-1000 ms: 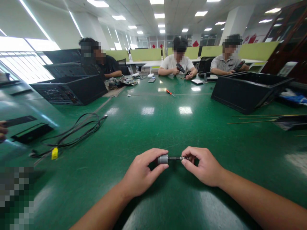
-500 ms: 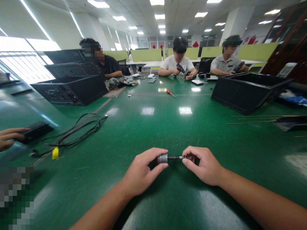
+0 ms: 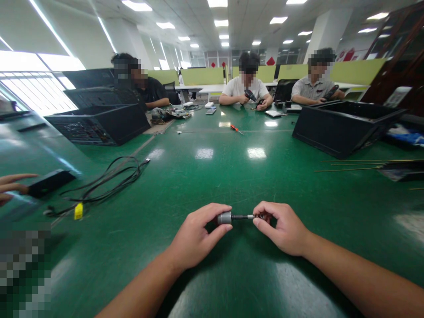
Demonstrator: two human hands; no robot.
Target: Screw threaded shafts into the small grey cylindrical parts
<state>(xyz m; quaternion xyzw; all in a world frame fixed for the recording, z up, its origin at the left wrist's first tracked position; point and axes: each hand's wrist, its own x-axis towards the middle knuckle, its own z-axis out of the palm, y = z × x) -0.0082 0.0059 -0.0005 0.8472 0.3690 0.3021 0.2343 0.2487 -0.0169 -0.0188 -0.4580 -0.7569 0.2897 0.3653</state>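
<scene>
A grey metal cylinder (image 3: 225, 217) is pinched between the thumb and fingers of my left hand (image 3: 198, 237). From its right end runs a slim dark shaft (image 3: 240, 217), lying level just above the green table. My right hand (image 3: 283, 227) is closed in a pinch on the far end of that shaft, at a bright collar and a dark, ridged tip. The fingers partly cover this tip, so its kind cannot be made out. Cylinder and shaft are in one line, apparently a single piece. The two hands are a short way apart.
Black cables (image 3: 109, 181) and a co-worker's hand (image 3: 13, 187) at a black box (image 3: 51, 183) are on the left. Open black cases (image 3: 99, 126) (image 3: 341, 128) stand left and right. Farther back lie a red screwdriver (image 3: 236, 129) and thin rods (image 3: 347, 168). Three people sit beyond.
My two hands and the held piece stay almost where they were. At the left, the co-worker's fingers have shifted slightly on the black box.
</scene>
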